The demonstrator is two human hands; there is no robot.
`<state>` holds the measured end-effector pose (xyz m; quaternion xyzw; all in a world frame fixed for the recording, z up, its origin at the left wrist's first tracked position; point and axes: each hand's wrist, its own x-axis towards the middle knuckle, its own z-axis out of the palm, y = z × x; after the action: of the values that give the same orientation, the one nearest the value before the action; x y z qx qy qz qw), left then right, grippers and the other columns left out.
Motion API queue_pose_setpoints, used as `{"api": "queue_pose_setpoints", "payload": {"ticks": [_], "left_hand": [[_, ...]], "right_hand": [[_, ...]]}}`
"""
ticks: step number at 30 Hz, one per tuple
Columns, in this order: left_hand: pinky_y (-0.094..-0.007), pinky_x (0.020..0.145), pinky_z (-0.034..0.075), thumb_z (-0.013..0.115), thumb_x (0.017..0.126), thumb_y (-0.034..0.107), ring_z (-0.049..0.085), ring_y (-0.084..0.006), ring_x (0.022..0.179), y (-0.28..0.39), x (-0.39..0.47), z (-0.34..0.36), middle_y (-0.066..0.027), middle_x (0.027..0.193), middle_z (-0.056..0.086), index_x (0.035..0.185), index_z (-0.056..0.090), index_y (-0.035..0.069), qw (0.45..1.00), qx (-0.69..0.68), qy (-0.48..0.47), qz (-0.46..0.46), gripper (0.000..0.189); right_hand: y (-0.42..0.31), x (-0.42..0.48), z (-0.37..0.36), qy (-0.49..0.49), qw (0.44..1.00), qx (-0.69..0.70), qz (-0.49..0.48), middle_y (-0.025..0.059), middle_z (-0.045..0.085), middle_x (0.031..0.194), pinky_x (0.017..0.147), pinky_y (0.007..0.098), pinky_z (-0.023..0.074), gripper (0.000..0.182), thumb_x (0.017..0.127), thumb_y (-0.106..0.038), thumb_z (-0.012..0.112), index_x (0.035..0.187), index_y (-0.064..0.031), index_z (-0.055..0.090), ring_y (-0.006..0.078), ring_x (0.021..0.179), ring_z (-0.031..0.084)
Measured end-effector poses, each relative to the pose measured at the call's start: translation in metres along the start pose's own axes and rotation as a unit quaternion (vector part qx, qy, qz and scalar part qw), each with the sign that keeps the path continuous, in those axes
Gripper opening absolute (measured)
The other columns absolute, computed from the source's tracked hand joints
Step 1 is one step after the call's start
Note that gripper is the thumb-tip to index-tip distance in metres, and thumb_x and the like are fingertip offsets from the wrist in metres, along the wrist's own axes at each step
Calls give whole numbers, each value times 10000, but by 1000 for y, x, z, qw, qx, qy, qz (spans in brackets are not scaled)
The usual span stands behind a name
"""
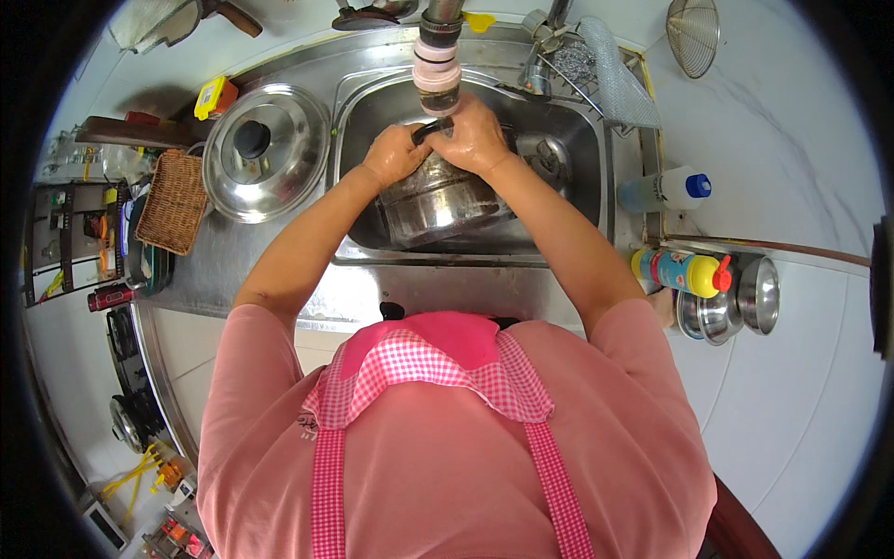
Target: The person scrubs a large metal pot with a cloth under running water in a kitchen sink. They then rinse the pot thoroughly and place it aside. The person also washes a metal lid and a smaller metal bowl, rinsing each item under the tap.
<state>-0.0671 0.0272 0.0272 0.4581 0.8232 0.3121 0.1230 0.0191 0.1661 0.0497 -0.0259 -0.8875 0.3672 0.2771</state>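
Note:
A stained stainless steel pot [447, 209] lies tilted on its side in the metal sink [590, 209]. Its black handle [431, 131] points up between my two wet hands. My left hand [397, 157] is closed at the left end of the handle. From the right, my right hand [476, 136] grips the same handle, fingers partly hidden under the pink faucet nozzle [438, 77]. Whether water runs from the nozzle I cannot tell. A steel lid [290, 164] with a black knob rests on the counter left of the sink.
A wicker basket [172, 202] and an orange-yellow box [215, 98] stand at left. Behind the sink's right corner are steel wool [574, 63] and a mesh cloth [618, 84]. A white bottle [674, 189], a yellow bottle [677, 271] and steel bowls [759, 293] line the right side.

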Motion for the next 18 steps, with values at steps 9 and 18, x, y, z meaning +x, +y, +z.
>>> {"api": "queue_pose_setpoints", "payload": {"ticks": [9, 18], "left_hand": [[-409, 653, 447, 555, 792, 315, 567, -376, 749, -25, 2, 7, -206, 761, 593, 837, 619, 50, 999, -33, 20, -19, 277], [-281, 591, 416, 591, 814, 360, 460, -126, 597, -16, 10, -8, -50, 612, 514, 831, 592, 6, 976, -211, 4, -58, 354]], "right_hand": [[2, 25, 10, -142, 984, -107, -5, 111, 608, 740, 603, 425, 464, 300, 751, -424, 516, 824, -145, 596, 338, 690, 580], [54, -13, 16, 44, 998, 22, 28, 164, 593, 921, 796, 407, 390, 320, 872, -292, 426, 933, -20, 585, 361, 864, 534]]}}
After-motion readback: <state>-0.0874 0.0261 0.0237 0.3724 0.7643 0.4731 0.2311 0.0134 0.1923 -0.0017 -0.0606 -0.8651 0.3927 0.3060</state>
